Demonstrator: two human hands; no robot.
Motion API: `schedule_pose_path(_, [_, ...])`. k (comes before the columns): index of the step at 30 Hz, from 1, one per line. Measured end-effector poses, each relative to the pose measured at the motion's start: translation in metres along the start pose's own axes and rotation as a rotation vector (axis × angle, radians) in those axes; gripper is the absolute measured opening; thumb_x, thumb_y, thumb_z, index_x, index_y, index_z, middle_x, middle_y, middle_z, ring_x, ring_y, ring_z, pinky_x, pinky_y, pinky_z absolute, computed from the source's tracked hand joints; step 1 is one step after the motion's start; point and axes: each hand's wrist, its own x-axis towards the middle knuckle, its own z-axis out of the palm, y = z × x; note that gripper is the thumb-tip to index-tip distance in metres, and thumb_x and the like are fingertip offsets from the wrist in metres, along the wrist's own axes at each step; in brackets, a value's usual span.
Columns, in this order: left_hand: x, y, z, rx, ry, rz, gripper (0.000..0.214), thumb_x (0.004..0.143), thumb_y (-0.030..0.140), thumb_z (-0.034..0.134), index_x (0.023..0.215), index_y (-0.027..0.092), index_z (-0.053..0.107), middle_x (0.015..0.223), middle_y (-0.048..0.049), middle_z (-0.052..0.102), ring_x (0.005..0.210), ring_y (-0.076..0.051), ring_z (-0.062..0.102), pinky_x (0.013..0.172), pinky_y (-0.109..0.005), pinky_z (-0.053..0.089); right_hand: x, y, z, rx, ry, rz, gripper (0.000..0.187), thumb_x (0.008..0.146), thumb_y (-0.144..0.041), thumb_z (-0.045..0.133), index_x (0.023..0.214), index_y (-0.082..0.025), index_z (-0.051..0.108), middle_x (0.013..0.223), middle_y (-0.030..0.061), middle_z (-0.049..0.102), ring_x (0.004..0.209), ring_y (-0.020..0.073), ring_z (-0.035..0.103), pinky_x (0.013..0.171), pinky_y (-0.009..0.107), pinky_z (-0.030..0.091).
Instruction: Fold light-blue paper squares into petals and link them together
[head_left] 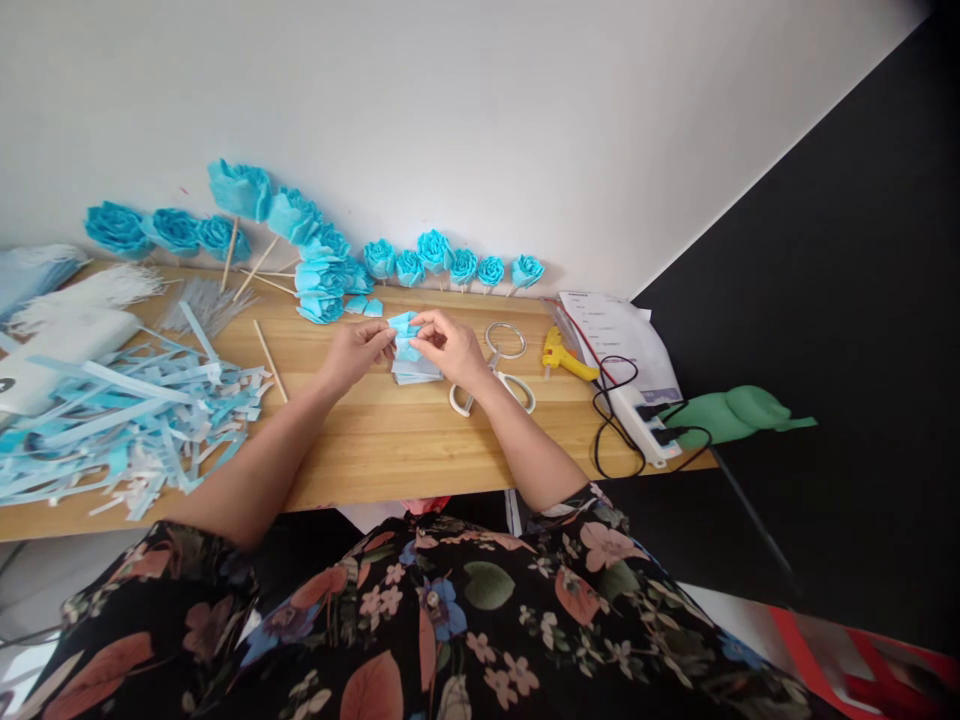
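Observation:
Between my two hands is a small piece of blue crepe paper (406, 338), pinched at its left edge by my left hand (358, 352) and at its right side by my right hand (450, 345). The fingers of both hands are closed on it. Just beneath lies a stack of pale paper pieces (417, 373), partly covered by the blue piece. White-handled scissors (519, 390) lie under my right wrist, partly hidden by it. A few cut blue paper pieces (364, 305) rest on the table behind my hands.
Blue paper roses (435, 252) on sticks line the wall. Shredded paper strips (142, 420) cover the table's left. A bare stick (271, 362) lies near my left forearm. On the right are a yellow glue gun (564, 356), printed sheets (626, 340), and a power strip (643, 425) with black cords.

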Motion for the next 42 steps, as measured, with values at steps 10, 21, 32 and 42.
schedule_pose_path(10, [-0.0018, -0.0015, -0.0011, -0.152, -0.131, -0.060, 0.044, 0.077, 0.059, 0.070, 0.065, 0.017, 0.062, 0.061, -0.0018, 0.064, 0.056, -0.011, 0.056, 0.060, -0.025, 0.046, 0.0011, 0.0001, -0.0019, -0.048, 0.002, 0.004, 0.028, 0.086, -0.032, 0.065, 0.113, -0.023, 0.065, 0.085, -0.0026, 0.072, 0.073, 0.0125, 0.063, 0.072, 0.024, 0.045])
schedule_pose_path(21, [-0.0003, -0.0012, -0.0030, -0.062, -0.075, -0.020, 0.043, 0.079, 0.057, 0.068, 0.064, 0.017, 0.063, 0.063, -0.0028, 0.065, 0.057, -0.012, 0.054, 0.059, -0.025, 0.045, -0.0001, -0.0027, -0.0027, -0.026, 0.007, -0.003, 0.028, 0.086, -0.033, 0.065, 0.113, -0.024, 0.065, 0.087, -0.0022, 0.073, 0.075, 0.0137, 0.064, 0.074, 0.026, 0.045])
schedule_pose_path(32, [-0.0008, 0.0025, -0.0026, 0.053, -0.056, 0.010, 0.037, 0.083, 0.049, 0.062, 0.062, 0.018, 0.061, 0.062, -0.0022, 0.064, 0.056, -0.013, 0.052, 0.060, -0.025, 0.042, 0.0007, -0.0018, -0.0028, -0.049, -0.015, -0.008, 0.030, 0.087, -0.034, 0.065, 0.116, -0.024, 0.065, 0.089, -0.0016, 0.073, 0.076, 0.0132, 0.064, 0.074, 0.025, 0.045])
schedule_pose_path(42, [-0.0026, 0.0040, -0.0020, -0.046, -0.115, -0.002, 0.040, 0.081, 0.055, 0.064, 0.067, 0.017, 0.067, 0.067, -0.0048, 0.068, 0.060, -0.014, 0.057, 0.063, -0.027, 0.046, 0.0005, -0.0016, -0.0041, -0.104, 0.018, 0.007, 0.028, 0.087, -0.031, 0.064, 0.115, -0.026, 0.065, 0.086, -0.0031, 0.073, 0.076, 0.0138, 0.064, 0.073, 0.026, 0.044])
